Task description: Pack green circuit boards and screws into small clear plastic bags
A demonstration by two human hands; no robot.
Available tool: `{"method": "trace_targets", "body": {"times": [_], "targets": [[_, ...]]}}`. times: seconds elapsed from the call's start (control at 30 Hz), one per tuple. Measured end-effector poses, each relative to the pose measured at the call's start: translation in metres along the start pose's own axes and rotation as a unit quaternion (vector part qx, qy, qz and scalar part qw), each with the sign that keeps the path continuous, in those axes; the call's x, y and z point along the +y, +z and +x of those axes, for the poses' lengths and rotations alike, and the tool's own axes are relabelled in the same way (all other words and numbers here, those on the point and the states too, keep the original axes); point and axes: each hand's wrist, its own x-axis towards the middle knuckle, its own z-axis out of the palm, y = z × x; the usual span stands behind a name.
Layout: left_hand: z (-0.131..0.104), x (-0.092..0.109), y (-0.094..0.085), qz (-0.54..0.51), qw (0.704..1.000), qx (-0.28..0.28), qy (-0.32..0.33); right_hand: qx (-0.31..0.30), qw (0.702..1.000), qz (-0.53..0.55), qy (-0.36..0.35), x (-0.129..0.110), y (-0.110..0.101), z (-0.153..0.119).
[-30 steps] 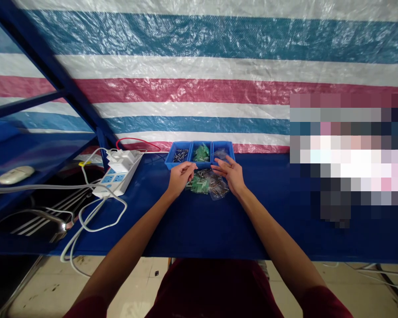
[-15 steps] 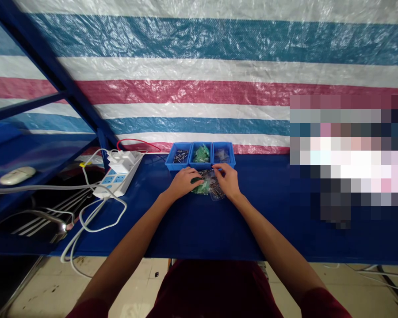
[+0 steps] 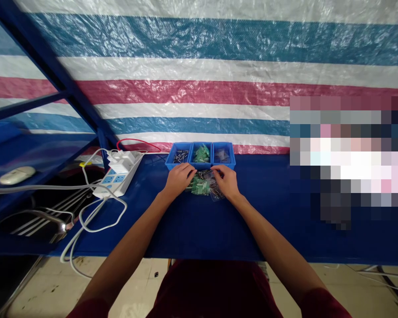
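both grips point(image 3: 179, 179) point(image 3: 227, 180) nearly closed, at small bags point(image 3: 201, 187)

1. Your table point(image 3: 205, 229) is plain dark blue; the three bins point(image 3: 200, 165) on its far side are a brighter blue.
2. The middle bin shows you green pieces point(image 3: 201, 154), the left one dark and silvery pieces point(image 3: 181, 157).
3. Nearer you, one bag point(image 3: 200, 186) looks green, its right neighbour point(image 3: 216, 192) clear.
4. Your shirt point(image 3: 215, 291) is dark red.
5. The far sheeting point(image 3: 192, 39) carries horizontal white, blue and red stripes.
6. Left of you, the power strip point(image 3: 109, 188) is white with light-blue sockets; the mouse point(image 3: 17, 175) is off-white.
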Motion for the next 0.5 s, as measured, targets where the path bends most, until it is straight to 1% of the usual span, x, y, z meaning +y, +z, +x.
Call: {"method": "trace_targets", "body": {"times": [0.07, 0.13, 0.2, 0.3, 0.4, 0.5], "targets": [[0.001, 0.003, -0.003, -0.049, 0.998, 0.029, -0.036, -0.011, 1.0, 0.006, -0.009, 0.0, 0.0, 0.0], [0.001, 0.008, -0.005, -0.116, 0.989, 0.056, -0.072, -0.027, 0.999, 0.016, -0.021, 0.0, 0.001, -0.001], [0.002, 0.015, -0.005, -0.178, 0.975, 0.085, -0.104, -0.039, 0.998, 0.026, -0.038, 0.0, 0.002, -0.001], [0.004, 0.026, -0.005, -0.247, 0.953, 0.117, -0.131, -0.036, 0.997, 0.03, -0.061, -0.002, 0.002, -0.002], [0.004, 0.031, -0.003, -0.279, 0.94, 0.125, -0.148, -0.021, 0.997, 0.045, -0.058, -0.004, 0.001, -0.002], [0.003, 0.032, -0.001, -0.287, 0.938, 0.112, -0.161, -0.023, 0.996, 0.052, -0.068, -0.003, 0.001, -0.002]]}}
